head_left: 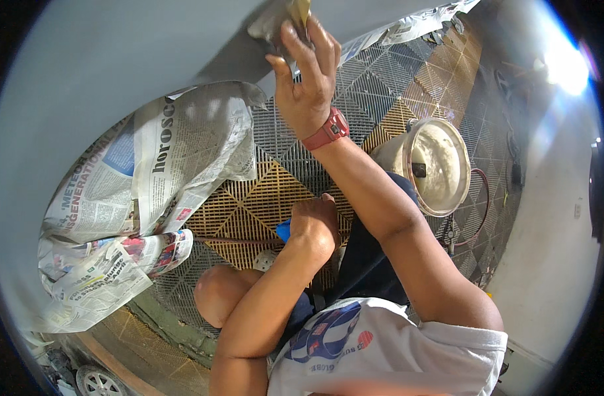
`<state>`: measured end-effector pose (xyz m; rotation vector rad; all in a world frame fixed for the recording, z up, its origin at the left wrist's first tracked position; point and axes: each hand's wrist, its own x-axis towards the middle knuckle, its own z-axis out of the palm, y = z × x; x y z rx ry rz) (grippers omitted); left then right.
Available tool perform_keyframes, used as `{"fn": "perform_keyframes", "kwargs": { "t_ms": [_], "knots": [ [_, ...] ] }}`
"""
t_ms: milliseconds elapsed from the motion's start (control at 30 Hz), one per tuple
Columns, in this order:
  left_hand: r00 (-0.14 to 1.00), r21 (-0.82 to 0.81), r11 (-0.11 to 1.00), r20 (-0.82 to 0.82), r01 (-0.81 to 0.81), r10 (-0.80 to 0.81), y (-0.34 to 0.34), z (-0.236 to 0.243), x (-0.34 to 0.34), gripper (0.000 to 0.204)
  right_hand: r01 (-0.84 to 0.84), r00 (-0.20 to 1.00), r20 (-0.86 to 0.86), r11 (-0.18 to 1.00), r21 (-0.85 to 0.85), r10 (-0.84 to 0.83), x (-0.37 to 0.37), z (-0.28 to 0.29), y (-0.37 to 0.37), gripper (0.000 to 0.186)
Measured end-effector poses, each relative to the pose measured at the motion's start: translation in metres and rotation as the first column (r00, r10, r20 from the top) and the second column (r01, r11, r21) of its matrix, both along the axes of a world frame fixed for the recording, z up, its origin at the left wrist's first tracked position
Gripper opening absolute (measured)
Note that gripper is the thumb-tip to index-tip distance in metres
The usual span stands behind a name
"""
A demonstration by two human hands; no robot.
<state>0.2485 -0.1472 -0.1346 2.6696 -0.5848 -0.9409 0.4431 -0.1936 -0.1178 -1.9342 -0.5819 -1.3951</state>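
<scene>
Yellowish flat piece is held at the top edge of the view, against a curved grey panel. Its visible strip is pointed away from the body, with the long axis run roughly up and down the view, slightly slanted, and its lower end met by the fingers. Pale yellow is shown on the narrow strip; the rest is covered by the fingers or cut off by the view's edge, so its full shape cannot be told. By the right hand, the piece is gripped at the fingertips, with the fingers bent and partly spread and the thumb set apart. Beside the fingertips, a smeared, paler patch is seen on the dull panel. A red watch is worn on that wrist. The left hand is loosely curled lower down, beside a blue object; whether that is grasped cannot be told. Newspaper sheets are hung along the panel's curved edge, and a whitish bucket is stood on the grated floor.
</scene>
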Motion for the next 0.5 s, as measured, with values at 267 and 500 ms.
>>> {"fn": "perform_keyframes", "kwargs": {
  "t_ms": [267, 500],
  "knots": [
    [0.998, 0.017, 0.998, 0.007, 0.061, -0.061, 0.007, 0.006, 0.007, 0.032, -0.026, 0.995, 0.099, 1.000, -0.011, 0.027, 0.013, -0.006, -0.004, 0.052],
    [0.992, 0.020, 0.992, -0.002, 0.126, -0.126, 0.003, 0.011, 0.015, 0.041, 0.002, 0.997, -0.071, 0.991, -0.136, -0.012, 0.010, -0.058, -0.035, 0.055]
  ]
}}
